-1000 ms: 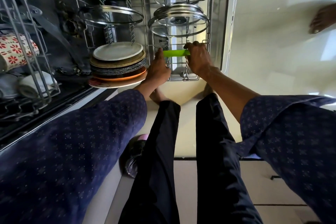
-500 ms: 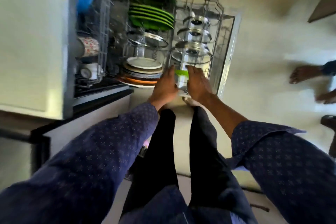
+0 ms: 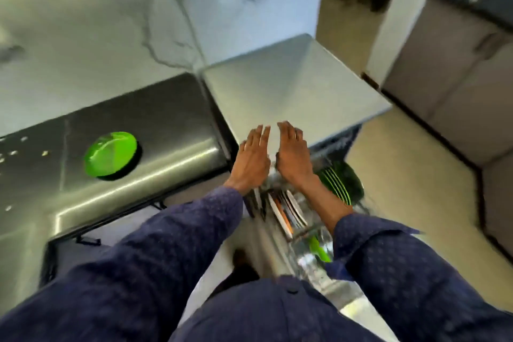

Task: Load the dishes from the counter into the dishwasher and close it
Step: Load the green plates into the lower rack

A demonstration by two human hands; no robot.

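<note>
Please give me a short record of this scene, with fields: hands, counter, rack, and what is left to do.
left hand: open, fingers straight, holds nothing
right hand: open, fingers straight, holds nothing
counter: dark, one green plate on it
rack: below the hands, with upright plates and green plates; picture is blurred
left to do: load the green plate, close the dishwasher

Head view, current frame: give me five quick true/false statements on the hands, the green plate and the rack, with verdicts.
1. Both hands, left hand and right hand, are empty with fingers straight. True.
2. A green plate lies on the dark counter. True.
3. The right hand grips the green plate. False: the plate lies well to the left of both hands, untouched.
4. Green plates stand in the rack beside the right forearm. True.
5. The counter plate is orange. False: it is green.
</note>
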